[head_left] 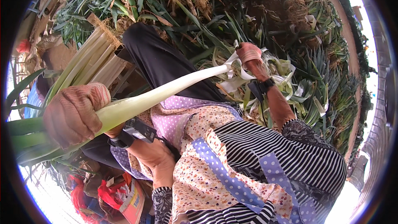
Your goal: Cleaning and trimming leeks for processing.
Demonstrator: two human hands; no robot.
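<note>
A long peeled leek slants across my lap, its white end up to the right and its green leaves at the lower left. My left hand, in a stained pinkish glove, wraps round it where white turns to green. Just past the white end is my right hand, also gloved, with its fingers closed. A small greyish tip shows at those fingers, too little to name. Pale peel strips hang between the leek's end and that hand. Several trimmed leeks lie together beyond my left hand, roots upward.
Unpeeled leeks with roots and dark green leaves heap up ahead and along the right. Loose peelings lie under my right forearm. At the lower left are red plastic bags and a small carton. My knee juts forward in the middle.
</note>
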